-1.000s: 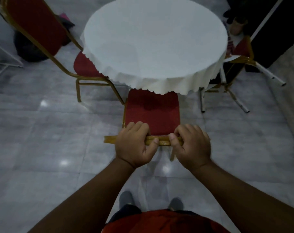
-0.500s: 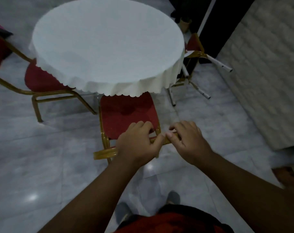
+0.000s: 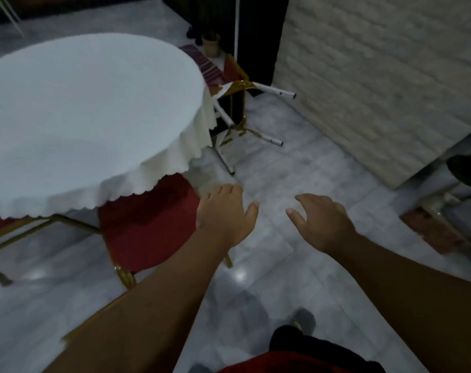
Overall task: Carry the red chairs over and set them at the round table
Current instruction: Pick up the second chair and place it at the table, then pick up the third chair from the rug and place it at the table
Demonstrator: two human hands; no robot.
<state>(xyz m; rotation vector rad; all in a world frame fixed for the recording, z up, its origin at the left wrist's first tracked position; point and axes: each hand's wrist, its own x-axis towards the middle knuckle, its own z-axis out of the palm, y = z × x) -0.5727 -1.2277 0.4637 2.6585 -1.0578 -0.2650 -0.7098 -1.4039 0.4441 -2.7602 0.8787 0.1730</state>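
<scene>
Red chair (image 3: 148, 227) sits with its seat tucked partly under the scalloped hem of the white tablecloth (image 3: 153, 170) on the round table (image 3: 88, 103), just left of the left hand's fingers (image 3: 223, 191). Both hands are empty: the left hand (image 3: 225, 214) hovers with fingers loosely spread at the seat's right edge, and the right hand (image 3: 321, 220) floats over bare floor, fingers relaxed and apart, grasping nothing.

The main risk is, I judge, underfoot. White tubular legs (image 3: 266, 91) of what looks like a tipped frame jut out beyond the fingertips, near the white brick wall (image 3: 377, 76); a turn that way could catch a foot. A trailing left hand could also snag the cloth hem and drag it askew.

Half a second ago both hands were clenched on the gold top rail of the chair back. Now they have let go, and the view has swung right, off the chair.
</scene>
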